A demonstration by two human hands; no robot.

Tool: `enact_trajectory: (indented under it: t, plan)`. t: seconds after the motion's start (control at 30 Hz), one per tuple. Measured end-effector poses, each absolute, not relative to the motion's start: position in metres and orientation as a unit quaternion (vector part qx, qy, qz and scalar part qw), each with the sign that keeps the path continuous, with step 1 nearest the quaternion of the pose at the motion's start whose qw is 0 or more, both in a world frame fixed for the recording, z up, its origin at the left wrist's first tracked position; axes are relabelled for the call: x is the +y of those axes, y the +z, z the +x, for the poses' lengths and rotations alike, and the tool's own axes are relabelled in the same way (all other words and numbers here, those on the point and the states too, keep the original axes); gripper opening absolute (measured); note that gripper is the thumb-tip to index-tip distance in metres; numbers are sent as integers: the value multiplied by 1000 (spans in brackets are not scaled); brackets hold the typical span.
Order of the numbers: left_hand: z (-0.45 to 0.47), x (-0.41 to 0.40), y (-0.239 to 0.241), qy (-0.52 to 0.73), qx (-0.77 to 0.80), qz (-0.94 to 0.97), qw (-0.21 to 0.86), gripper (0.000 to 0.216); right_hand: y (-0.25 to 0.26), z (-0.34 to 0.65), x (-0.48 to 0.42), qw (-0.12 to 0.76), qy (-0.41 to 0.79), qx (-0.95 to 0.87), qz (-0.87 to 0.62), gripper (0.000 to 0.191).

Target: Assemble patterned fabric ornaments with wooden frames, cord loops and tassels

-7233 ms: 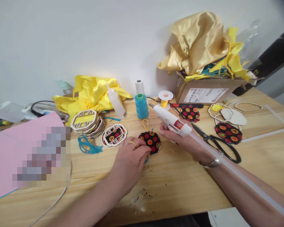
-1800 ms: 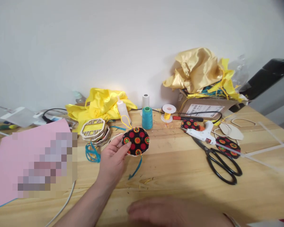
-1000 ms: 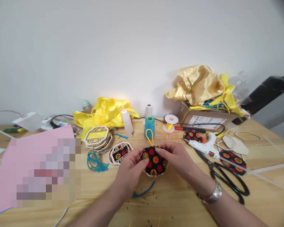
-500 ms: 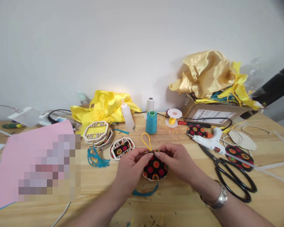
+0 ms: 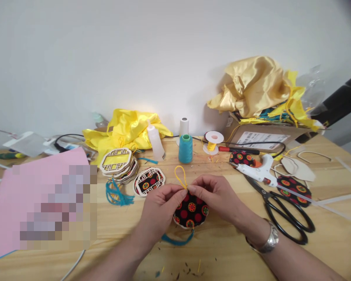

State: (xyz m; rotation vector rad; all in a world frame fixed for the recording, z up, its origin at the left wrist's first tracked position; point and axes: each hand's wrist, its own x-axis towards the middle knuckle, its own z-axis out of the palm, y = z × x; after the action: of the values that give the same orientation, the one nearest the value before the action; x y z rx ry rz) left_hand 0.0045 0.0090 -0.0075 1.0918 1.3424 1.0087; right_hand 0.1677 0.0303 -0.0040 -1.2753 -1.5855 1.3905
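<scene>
A round pendant (image 5: pixel 191 210), faced with black fabric in a red and orange flower pattern, is pinched at its top edge between my two hands. My left hand (image 5: pixel 163 205) is closed on the upper left of it, thumb on the front. From the upper right, my right hand (image 5: pixel 216 197) grips with thumb and finger where a yellow cord loop (image 5: pixel 180 174) meets the edge. The thumb tips nearly touch there; the fingers behind are hidden. Out of the pendant's bottom hangs a blue tassel (image 5: pixel 178 240).
To the left are a lattice-framed fabric piece (image 5: pixel 149 181), stacked wooden frames (image 5: pixel 117 162) and a pink sheet (image 5: pixel 46 187). Behind stand a glue bottle (image 5: pixel 156 142) and a teal thread spool (image 5: pixel 185 150). Black scissors (image 5: pixel 286 216) and a white glue gun (image 5: pixel 259 171) lie at right.
My thumbs have slid up from the pendant's front face to the base of the yellow loop and come closer together. The whole view has shifted slightly.
</scene>
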Motion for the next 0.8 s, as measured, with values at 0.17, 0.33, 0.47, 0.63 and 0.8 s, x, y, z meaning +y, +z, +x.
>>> enact_trajectory:
  t: [0.17, 0.33, 0.47, 0.63, 0.8]
  plan:
    - [5, 7, -6, 403, 553, 494, 536, 13, -4, 167, 28, 324, 483, -635, -509, 18]
    - [5, 8, -9, 414, 535, 463, 573, 15, -5, 166, 28, 334, 468, -630, -522, 20]
    - [1, 10, -16, 434, 451, 406, 666, 31, -8, 170, 33, 357, 467, -597, -546, 21]
    - [1, 11, -16, 404, 450, 389, 694, 32, -11, 174, 36, 378, 463, -583, -550, 23]
    - [5, 9, -13, 357, 485, 412, 684, 26, -10, 172, 35, 375, 468, -576, -555, 22]
